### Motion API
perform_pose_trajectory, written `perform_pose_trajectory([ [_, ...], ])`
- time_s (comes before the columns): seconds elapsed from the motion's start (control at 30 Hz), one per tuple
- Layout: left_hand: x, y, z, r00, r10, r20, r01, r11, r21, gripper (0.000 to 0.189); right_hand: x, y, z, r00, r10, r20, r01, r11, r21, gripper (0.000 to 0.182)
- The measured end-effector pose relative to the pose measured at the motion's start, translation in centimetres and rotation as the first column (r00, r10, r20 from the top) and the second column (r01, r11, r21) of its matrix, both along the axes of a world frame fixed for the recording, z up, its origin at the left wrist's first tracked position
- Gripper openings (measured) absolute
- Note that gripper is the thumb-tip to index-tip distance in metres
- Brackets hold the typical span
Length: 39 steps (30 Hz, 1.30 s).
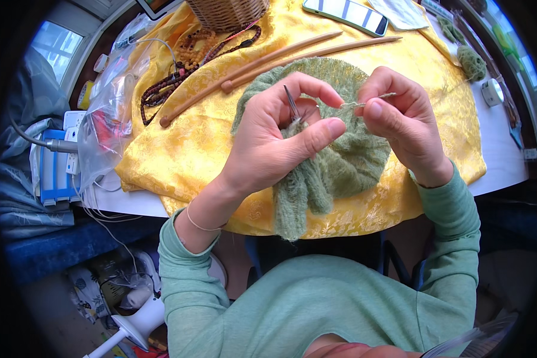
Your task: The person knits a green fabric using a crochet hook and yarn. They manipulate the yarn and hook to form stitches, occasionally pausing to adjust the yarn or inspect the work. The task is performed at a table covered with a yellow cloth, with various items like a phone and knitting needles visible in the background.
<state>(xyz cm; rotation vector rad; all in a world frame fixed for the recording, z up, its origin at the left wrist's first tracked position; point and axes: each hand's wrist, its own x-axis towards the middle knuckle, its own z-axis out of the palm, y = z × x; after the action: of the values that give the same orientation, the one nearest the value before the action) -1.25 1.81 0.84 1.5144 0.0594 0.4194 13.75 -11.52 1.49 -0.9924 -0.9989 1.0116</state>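
Note:
My left hand (273, 138) is curled around a bunched part of a green fuzzy knitted piece (358, 156). A slim pointed metal tool (291, 100) sticks up from that hand; its lower part is hidden, so I cannot tell its exact kind. Between the thumb and forefinger of my right hand (402, 107) is a thin pale green yarn strand (352, 105). The strand runs across to my left forefinger's tip, and a short end shows beyond my right fingers. Most of the knitting lies spread on a yellow brocade cloth (206, 174), with a narrow part hanging toward me.
Two thick wooden knitting needles (268, 58) lie behind the knitting. Bead strings (161, 89) and a wicker basket (228, 13) are at the back left, a smartphone (347, 15) behind. Yarn balls (472, 62) and a white jar (492, 92) sit right; a plastic bag (107, 129) stands left.

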Motion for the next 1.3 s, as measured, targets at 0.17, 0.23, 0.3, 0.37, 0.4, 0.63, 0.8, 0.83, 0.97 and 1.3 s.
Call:
perform_pose_trajectory([
  [0.17,0.0,-0.1,-0.1,0.999,0.039,-0.038,-0.040,0.999,-0.019,0.011,0.5,0.0,-0.1,0.993,-0.060,0.099,0.053,0.996,0.070,0.012],
  [0.23,0.0,-0.1,0.0,0.998,0.041,-0.044,-0.042,0.999,-0.013,0.011,0.7,0.0,-0.1,0.949,-0.179,0.260,0.141,0.978,0.156,0.010],
  [0.3,-0.1,-0.1,0.1,0.998,0.046,-0.051,-0.046,0.999,-0.009,0.010,1.0,0.1,0.0,0.908,-0.255,0.333,0.188,0.957,0.221,0.009],
  [0.37,-0.2,-0.1,0.3,0.997,0.054,-0.059,-0.054,0.998,-0.007,0.010,1.6,0.0,0.2,0.900,-0.286,0.329,0.207,0.945,0.254,0.009],
  [0.4,-0.3,-0.1,0.4,0.997,0.045,-0.066,-0.047,0.999,-0.026,0.010,1.8,-0.1,0.2,0.899,-0.297,0.321,0.221,0.942,0.252,0.010],
  [0.63,-0.4,0.1,0.5,0.997,0.018,-0.078,-0.023,0.997,-0.070,0.010,1.9,-0.2,0.2,0.873,-0.382,0.304,0.284,0.904,0.321,0.010],
  [0.8,-0.3,0.0,0.4,0.998,0.031,-0.062,-0.035,0.998,-0.055,0.010,2.0,-0.2,0.2,0.861,-0.426,0.277,0.319,0.877,0.359,0.009],
  [0.83,-0.2,-0.1,0.3,0.998,0.046,-0.048,-0.048,0.998,-0.044,0.009,2.0,-0.2,0.2,0.860,-0.428,0.276,0.320,0.876,0.361,0.009],
  [0.97,-0.1,-0.2,0.6,0.997,0.065,-0.043,-0.067,0.997,-0.040,0.011,2.0,-0.4,0.3,0.864,-0.425,0.270,0.320,0.877,0.358,0.009],
  [1.3,0.0,-0.4,0.6,0.994,0.004,-0.109,-0.001,1.000,0.023,0.028,-0.4,-0.2,-0.4,0.814,-0.364,0.453,0.212,0.912,0.351,0.007],
])
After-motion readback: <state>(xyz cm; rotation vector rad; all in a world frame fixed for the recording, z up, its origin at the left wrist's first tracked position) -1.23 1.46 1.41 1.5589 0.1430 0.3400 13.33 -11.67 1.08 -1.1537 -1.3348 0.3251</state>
